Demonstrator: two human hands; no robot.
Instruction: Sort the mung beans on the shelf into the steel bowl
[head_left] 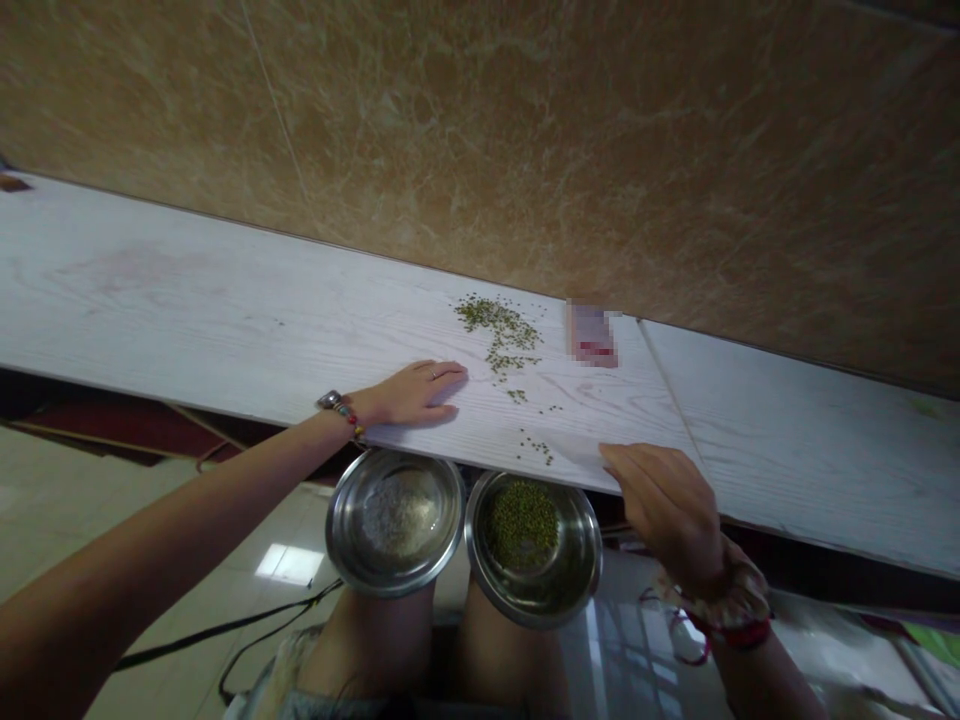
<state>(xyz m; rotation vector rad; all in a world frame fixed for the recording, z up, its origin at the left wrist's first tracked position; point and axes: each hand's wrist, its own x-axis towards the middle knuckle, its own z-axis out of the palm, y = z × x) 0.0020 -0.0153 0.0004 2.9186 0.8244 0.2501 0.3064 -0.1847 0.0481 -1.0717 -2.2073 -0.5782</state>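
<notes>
Green mung beans (pixel 496 325) lie scattered on a white wood-grain tabletop (pixel 360 300), with a few loose ones near its front edge. My left hand (pixel 412 393) rests flat on the tabletop, fingers stretched out, just left of the beans. At the front edge on the right, my right hand (pixel 667 505) is closed, its fingers together; whatever is in them, if anything, is hidden. Below the edge, a metal bowl (pixel 589 540) holds mung beans. Beside it on the left, a second metal bowl (pixel 341 535) has pale, whitish grains in it.
A blurred-out card or packet (pixel 592 335) lies near the back edge. Behind the tabletop rises a brown marbled wall (pixel 480 130). My knees (pixel 390 635) are under the bowls. A black cable (pixel 217 630) runs over the tiled floor (pixel 67 510) at the left.
</notes>
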